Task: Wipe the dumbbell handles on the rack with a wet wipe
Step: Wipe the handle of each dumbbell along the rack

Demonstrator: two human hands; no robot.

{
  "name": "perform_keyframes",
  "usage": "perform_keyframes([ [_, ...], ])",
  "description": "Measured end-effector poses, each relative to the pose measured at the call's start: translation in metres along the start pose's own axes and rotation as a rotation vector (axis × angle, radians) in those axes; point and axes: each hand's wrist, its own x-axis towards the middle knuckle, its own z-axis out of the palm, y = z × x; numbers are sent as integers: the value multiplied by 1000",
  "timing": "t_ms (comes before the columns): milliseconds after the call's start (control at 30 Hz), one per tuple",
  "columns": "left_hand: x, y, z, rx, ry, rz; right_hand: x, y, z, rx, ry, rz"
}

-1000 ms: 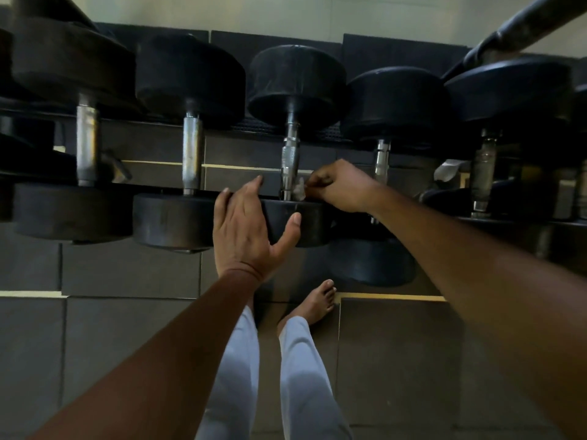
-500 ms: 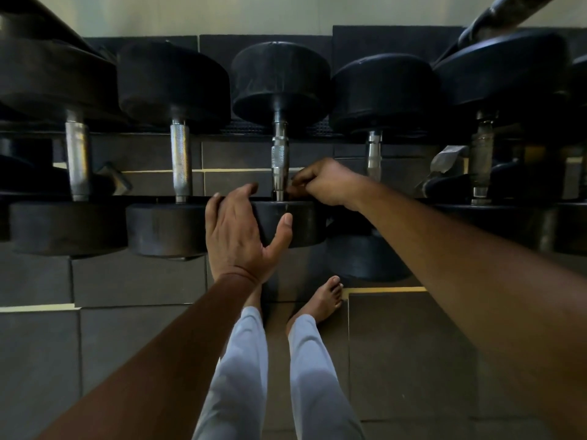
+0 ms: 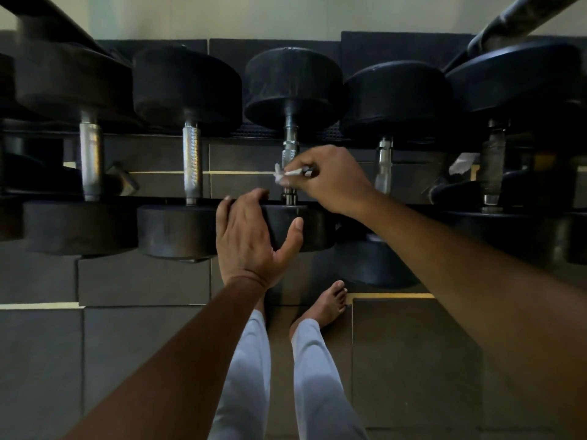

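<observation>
We saw a row of black dumbbells on the rack (image 3: 171,198), handles running front to back. Far left: big dumbbell, steel handle (image 3: 90,154) bare. Next one, knurled handle (image 3: 192,160), also untouched. Left hand (image 3: 251,236) rested on the near head (image 3: 305,230) of the middle dumbbell, fingers laid over its top edge, thumb spread against the front face, grip loose, holding nothing. Middle handle (image 3: 289,147): right hand (image 3: 330,179) clenched on the wet wipe (image 3: 282,174), a small white wad pinched in its fingers and pressed against the lower part of that handle. How far the wipe wrapped round the handle we couldn't tell, too dim. Right of it, two more dumbbells, handles (image 3: 384,163) and (image 3: 492,160) free. Below: dark floor tiles (image 3: 143,344), bare foot (image 3: 327,304), pale trouser legs (image 3: 317,376).
</observation>
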Motion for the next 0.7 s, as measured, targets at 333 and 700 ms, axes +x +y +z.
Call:
perform_keyframes([
  [333,0,0,-1,-16,18,17,11,4,-13,-316,-187,-98],
  [700,1,0,0,-43,2,11,50,-11,-12,-383,366,-60],
])
